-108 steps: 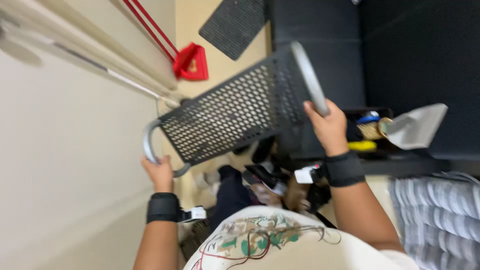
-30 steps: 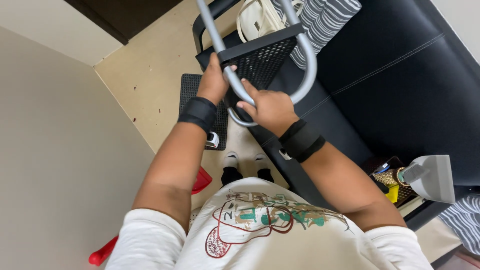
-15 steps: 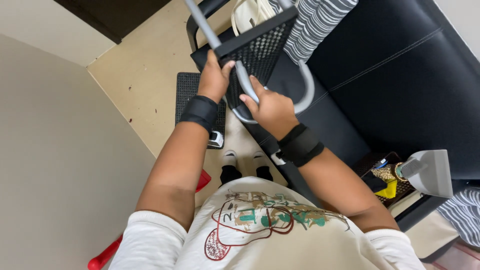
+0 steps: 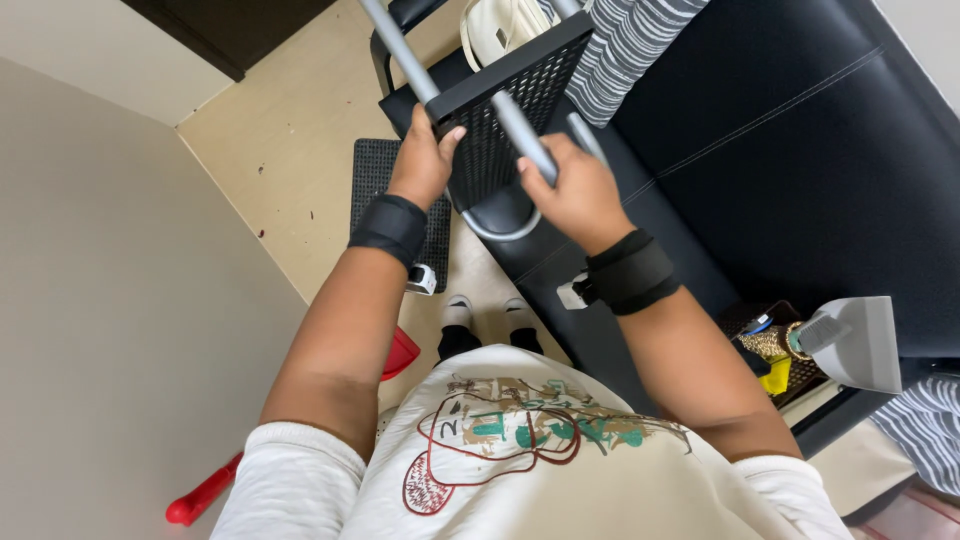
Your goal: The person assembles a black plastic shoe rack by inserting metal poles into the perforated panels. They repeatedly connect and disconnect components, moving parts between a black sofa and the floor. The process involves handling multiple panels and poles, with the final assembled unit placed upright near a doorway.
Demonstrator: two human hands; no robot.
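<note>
One black perforated metal rack with a grey tubular frame [image 4: 505, 110] is held up in front of the person, toward twelve o'clock, over the black padded bench [image 4: 760, 190]. The left hand [image 4: 422, 160] is closed around the rack's near edge at about eleven o'clock, thumb hooked over the black rim. The right hand [image 4: 572, 190] is wrapped tight round a grey tube at about one o'clock. Both hands wear one black wrist strap each.

The step in hand looks like carrying or lowering the rack; I judge that the next move calls for keeping both grips firm and the rack level while it clears the bench edge.

Counted: one cream handbag [image 4: 500, 25] at twelve o'clock, one black floor mat [image 4: 375, 180] at ten, one red-handled tool [image 4: 205, 495] at seven, one grey funnel-shaped nozzle [image 4: 855, 345] at three.
</note>
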